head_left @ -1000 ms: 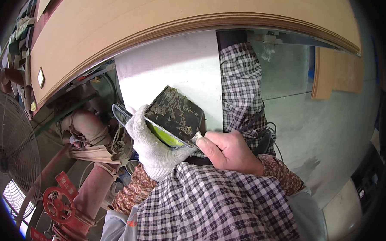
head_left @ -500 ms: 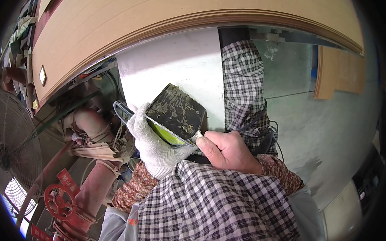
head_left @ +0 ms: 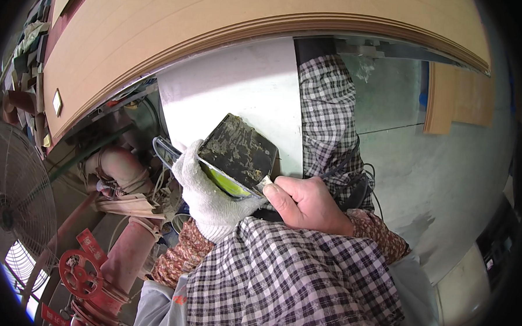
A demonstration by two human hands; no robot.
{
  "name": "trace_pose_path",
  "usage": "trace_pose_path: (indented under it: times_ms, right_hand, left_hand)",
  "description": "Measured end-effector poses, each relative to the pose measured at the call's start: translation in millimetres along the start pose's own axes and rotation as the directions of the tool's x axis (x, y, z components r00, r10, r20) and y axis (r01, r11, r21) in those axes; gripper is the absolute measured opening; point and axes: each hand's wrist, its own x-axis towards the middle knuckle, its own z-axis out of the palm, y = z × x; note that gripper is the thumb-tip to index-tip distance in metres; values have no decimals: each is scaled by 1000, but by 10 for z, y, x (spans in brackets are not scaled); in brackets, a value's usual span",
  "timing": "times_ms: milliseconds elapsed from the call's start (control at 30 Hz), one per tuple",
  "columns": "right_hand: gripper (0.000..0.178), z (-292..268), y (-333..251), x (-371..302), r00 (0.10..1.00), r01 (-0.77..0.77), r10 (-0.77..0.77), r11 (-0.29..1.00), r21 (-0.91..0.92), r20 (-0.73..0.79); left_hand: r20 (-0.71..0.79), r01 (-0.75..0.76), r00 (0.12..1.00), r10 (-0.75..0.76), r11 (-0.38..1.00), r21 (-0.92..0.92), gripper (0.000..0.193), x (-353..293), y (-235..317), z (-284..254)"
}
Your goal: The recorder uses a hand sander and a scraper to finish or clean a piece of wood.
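My left hand (head_left: 204,195), in a white knitted glove, is wrapped round a boxy object with a flat black face (head_left: 238,150). That face is crusted with patchy pale residue and tilts up toward me. Below its near edge, a bright green side shows. My bare right hand (head_left: 313,205) is closed at the object's near right corner, thumb against forefinger. A small whitish scrap (head_left: 265,182) sticks out from the fingertips. The rest of the grip, and the object's underside, are hidden.
A white board (head_left: 235,80) lies beyond my hands, under a long tan panel (head_left: 268,6). Left stand a red pipe with a handwheel (head_left: 81,273) and a wire-caged fan (head_left: 18,193). Black cables (head_left: 372,179) run beside my checked trouser leg. Tan boards (head_left: 456,101) lie at right.
My right hand and the whitish scrap have shifted very slightly left. Otherwise the hands and the object look almost the same.
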Motion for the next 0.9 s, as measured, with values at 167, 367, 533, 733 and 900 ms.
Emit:
trace_pose_path:
  times_ms: [167, 367, 533, 733, 900]
  right_hand:
    - [45, 40, 17, 3, 998, 40, -39, 999, 17, -40]
    - [45, -3, -18, 13, 998, 18, -16, 999, 36, -55]
    - [45, -52, -32, 21, 998, -55, 56, 997, -60, 8]
    - [43, -51, -82, 56, 994, 75, -86, 988, -135, -73]
    - [28, -216, -172, 113, 975, 148, -155, 987, -59, -161]
  left_hand:
    - [-6, -11, 1000, 11, 1000, -16, 129, 17, 5, 8]
    - [13, -21, 1000, 22, 1000, -10, 128, 37, 4, -1]
    - [32, -51, 998, 50, 999, 9, 128, 44, -38, -33]
    - [56, -42, 998, 43, 999, -13, 127, 57, -40, -41]
    - [89, 7, 996, -3, 999, -48, 124, 69, 11, -65]
